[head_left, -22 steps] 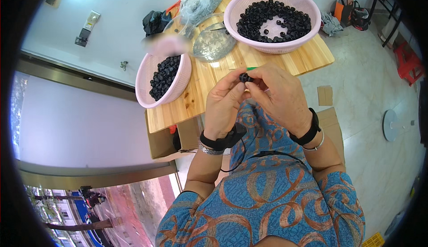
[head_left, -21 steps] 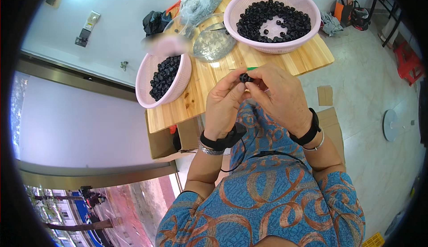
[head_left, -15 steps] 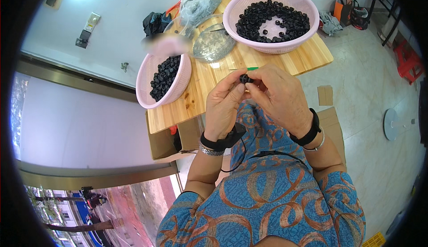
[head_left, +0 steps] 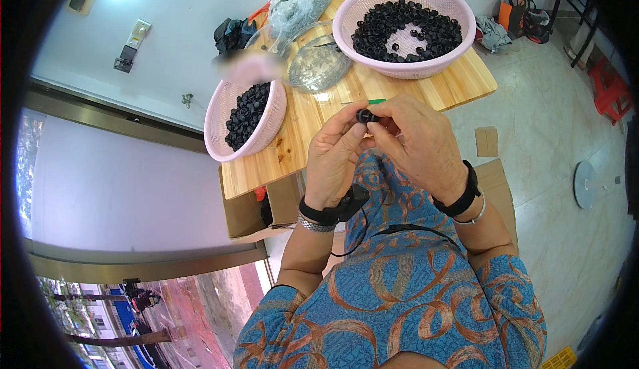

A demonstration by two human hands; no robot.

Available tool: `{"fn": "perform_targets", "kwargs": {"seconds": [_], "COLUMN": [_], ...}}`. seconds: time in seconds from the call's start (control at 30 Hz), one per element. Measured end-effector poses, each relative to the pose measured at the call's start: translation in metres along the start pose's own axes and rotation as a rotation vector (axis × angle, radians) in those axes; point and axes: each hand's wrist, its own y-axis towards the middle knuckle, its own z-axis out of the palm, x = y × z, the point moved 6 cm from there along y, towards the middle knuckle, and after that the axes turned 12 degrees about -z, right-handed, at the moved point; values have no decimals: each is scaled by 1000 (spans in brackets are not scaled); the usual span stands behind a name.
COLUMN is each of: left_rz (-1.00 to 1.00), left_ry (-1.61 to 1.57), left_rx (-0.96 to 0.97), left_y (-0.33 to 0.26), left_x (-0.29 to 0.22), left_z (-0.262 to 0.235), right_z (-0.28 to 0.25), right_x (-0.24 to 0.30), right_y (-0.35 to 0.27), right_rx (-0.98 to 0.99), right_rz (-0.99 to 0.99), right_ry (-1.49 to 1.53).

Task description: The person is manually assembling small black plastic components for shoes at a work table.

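A small black cap-like part [head_left: 365, 115] is pinched between the fingertips of both hands, just above the near edge of a wooden table [head_left: 459, 79]. My left hand [head_left: 335, 156] grips it from the left, my right hand [head_left: 414, 141] from the right. Both wrists wear black bands. A large pink basket [head_left: 373, 59] of several similar black parts stands at the far right of the table. A smaller pink basket [head_left: 266, 129], also holding black parts, sits at the table's left edge. A green stick-like item [head_left: 377, 101] lies just beyond my fingers.
A clear round plastic lid [head_left: 318, 66] and crumpled clear bags [head_left: 296, 6] lie between the baskets. Cardboard boxes [head_left: 249, 212] stand under the table. Bags [head_left: 516, 12] sit on the tiled floor at right, with a red stool [head_left: 609, 92] and a white round base [head_left: 586, 184].
My fingers have shifted slightly around the black part; hands and baskets stay in the same place.
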Motion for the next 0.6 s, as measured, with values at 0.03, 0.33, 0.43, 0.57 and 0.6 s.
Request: {"fn": "perform_targets", "kwargs": {"seconds": [0.03, 0.33, 0.43, 0.57, 0.6], "left_rz": [8, 50, 81, 99, 113], "left_ry": [3, 117, 182, 264, 283], "left_rx": [4, -33, -64, -101, -108], "left_y": [0, -2, -4, -5, -5], "left_x": [0, -2, -2, -2, -2], "left_z": [0, 6, 2, 1, 1], "right_z": [0, -2, -4, -2, -1], "right_x": [0, 3, 5, 2, 0], "right_y": [0, 0, 2, -1, -2], "right_rx": [5, 9, -1, -3, -12], "right_rz": [5, -17, -55, -16, 38], "right_ry": [0, -10, -24, 27, 72]}}
